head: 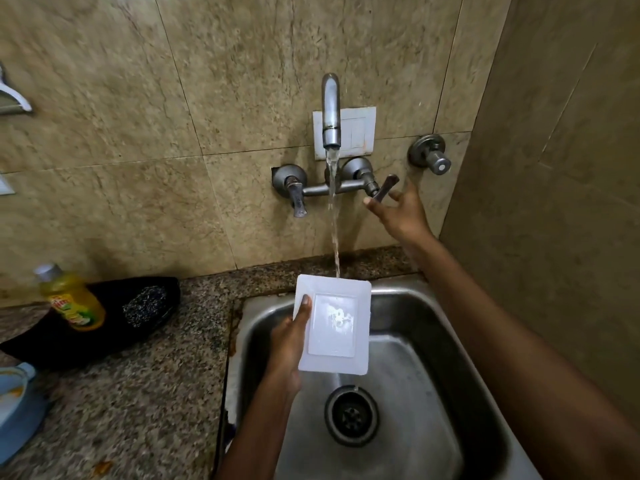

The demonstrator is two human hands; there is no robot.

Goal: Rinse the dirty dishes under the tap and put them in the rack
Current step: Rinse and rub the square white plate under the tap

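A white rectangular plate [334, 323] is held over the steel sink [433, 327], its far edge under the running water. My left hand [289, 341] grips its left side, thumb on the rim. The tap [330, 109] on the wall pours a steady stream onto the plate. My right hand [398, 211] is up at the right tap handle [384, 188], fingers spread and touching the lever. No rack is in view.
A yellow dish-soap bottle [71, 299] and a steel scrubber [147, 306] sit on a black cloth on the granite counter [138, 393] at left. A blue item [17, 407] lies at the left edge. The drain [351, 415] is in the sink's middle. A tiled wall stands close on the right.
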